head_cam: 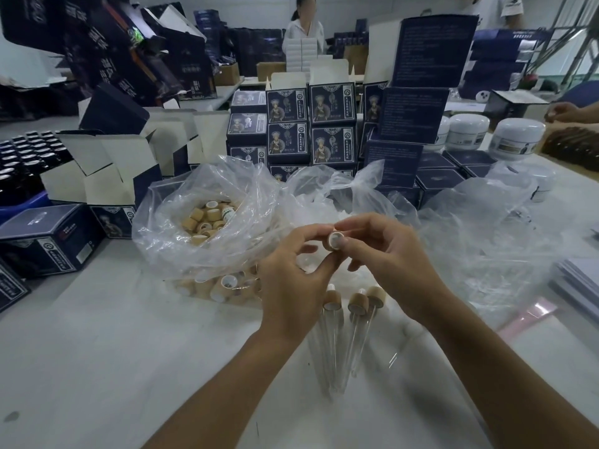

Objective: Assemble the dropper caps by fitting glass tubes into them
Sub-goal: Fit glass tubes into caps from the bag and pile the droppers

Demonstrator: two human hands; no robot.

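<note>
1. Left hand (293, 270) and right hand (377, 246) meet above the white table (97, 351); both pinch one dropper cap (335, 240) by its rim, open end toward the camera.
2. Three finished droppers (343, 322) lie just below the hands, glass tubes pointing to the near edge.
3. Bag of loose caps (207, 222) sits left of the hands; bare tabletop lies near left; navy cartons (311, 124) wall the far side.

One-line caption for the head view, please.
Both hands, left hand and right hand, pinch a dropper cap above three assembled droppers beside a plastic bag of caps.
</note>
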